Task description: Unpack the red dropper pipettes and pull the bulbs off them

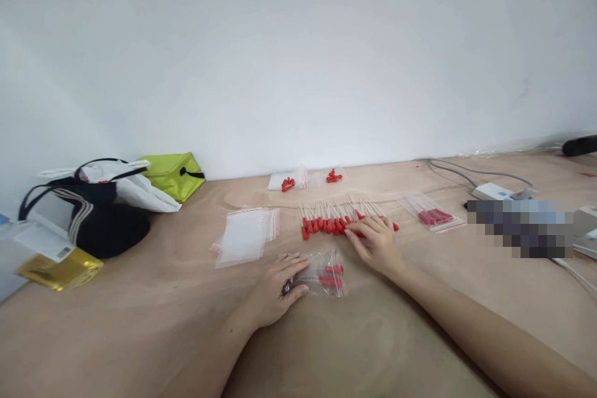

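My left hand (275, 291) rests on the table with its fingers and thumb on either side of the end of a clear zip bag (310, 273). Inside that bag lie a few red-tipped pieces (331, 281). A small dark thing shows between thumb and fingers; its kind is unclear. My right hand (377, 244) reaches over the right part of a row of thin pale sticks with red ends (321, 224). Its fingers are stretched out and touch the red ends, partly hiding them. Left of the row lies a fanned stack of empty zip bags (245, 235).
Two bags with small red pieces (288, 184) lie near the wall. A filled bag of red-tipped sticks (436, 216) is at right, before a power strip (497, 193) with cables and a blurred-out object. A green pouch (170, 175), black bag (109, 227) and gold package (60, 267) stand left.
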The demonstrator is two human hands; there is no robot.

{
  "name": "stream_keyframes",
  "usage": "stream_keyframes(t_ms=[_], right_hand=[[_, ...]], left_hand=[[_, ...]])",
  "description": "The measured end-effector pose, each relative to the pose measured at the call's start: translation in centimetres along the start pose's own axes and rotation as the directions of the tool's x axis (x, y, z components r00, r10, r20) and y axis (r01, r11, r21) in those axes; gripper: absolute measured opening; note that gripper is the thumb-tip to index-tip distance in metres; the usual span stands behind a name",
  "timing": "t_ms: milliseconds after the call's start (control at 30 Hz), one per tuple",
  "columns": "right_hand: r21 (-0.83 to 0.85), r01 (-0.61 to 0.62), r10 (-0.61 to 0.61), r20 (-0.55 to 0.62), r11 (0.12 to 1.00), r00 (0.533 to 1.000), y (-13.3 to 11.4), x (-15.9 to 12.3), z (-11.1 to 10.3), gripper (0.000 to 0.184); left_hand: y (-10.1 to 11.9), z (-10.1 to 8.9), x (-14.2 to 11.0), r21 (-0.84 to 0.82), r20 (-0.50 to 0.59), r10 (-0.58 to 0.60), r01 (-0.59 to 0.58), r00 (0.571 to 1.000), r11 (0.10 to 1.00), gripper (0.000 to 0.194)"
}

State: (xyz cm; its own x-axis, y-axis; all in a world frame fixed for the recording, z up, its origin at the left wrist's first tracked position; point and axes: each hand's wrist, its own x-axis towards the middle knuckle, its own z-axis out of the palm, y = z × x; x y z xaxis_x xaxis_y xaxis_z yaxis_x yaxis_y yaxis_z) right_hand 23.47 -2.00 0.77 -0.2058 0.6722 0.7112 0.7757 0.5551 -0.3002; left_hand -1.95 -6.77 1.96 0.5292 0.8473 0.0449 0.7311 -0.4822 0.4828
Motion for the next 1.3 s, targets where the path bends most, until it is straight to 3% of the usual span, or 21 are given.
stream_keyframes(t_ms=[67, 167, 267, 400, 600, 833, 1033, 1300], right_hand=[[0.1, 0.023, -0.037, 0.139, 0.995, 0.99, -0.3, -1.5, -0.8, 0.017], [0.239, 0.036, -0.119, 0.342, 0.97, 0.932, -0.8, -2.8, -1.5, 0.015], [0.321, 0.014, -0.164, 0.444, 0.947, 0.881, -1.4, -2.7, -1.4, 0.032], [0.368, -0.005, -0.198, 0.514, 0.93, 0.835, -1.9, -1.9, -0.7, 0.038], [0.287, 0.01, -0.173, 0.549, 0.958, 0.818, -3.3, -1.8, -0.6, 0.049], [0.318, -0.047, -0.109, 0.455, 0.947, 0.884, -2.8, -2.1, 0.1, 0.031], [0.342, -0.037, -0.151, 0.507, 0.939, 0.849, -2.6, -1.9, 0.5, 0.031], [0.411, -0.083, -0.143, 0.49, 0.908, 0.86, -2.5, -1.5, -0.1, 0.017]], left_hand=[[0.1, 0.0, 0.0, 0.009, -0.003, 0.0, 0.0, 1.0, 1.0, 0.042], [0.1, -0.1, 0.0, 0.016, -0.016, 0.004, -0.004, 1.0, 1.0, 0.041], [0.2, 0.0, 0.0, 0.021, -0.037, 0.016, -0.015, 0.999, 1.0, 0.04], [0.2, 0.5, 0.1, 0.051, -0.065, 0.027, -0.024, 0.998, 0.998, 0.037], [0.2, 1.4, 0.3, 0.089, -0.132, 0.024, -0.013, 0.991, 0.996, 0.035], [0.3, 1.0, 0.3, 0.091, -0.101, 0.029, -0.02, 0.994, 0.996, 0.041], [0.5, 0.8, 0.3, 0.091, -0.055, 0.018, -0.013, 0.998, 0.996, 0.041], [0.6, 0.4, 0.3, 0.074, -0.016, 0.015, -0.014, 1.0, 0.997, 0.043]])
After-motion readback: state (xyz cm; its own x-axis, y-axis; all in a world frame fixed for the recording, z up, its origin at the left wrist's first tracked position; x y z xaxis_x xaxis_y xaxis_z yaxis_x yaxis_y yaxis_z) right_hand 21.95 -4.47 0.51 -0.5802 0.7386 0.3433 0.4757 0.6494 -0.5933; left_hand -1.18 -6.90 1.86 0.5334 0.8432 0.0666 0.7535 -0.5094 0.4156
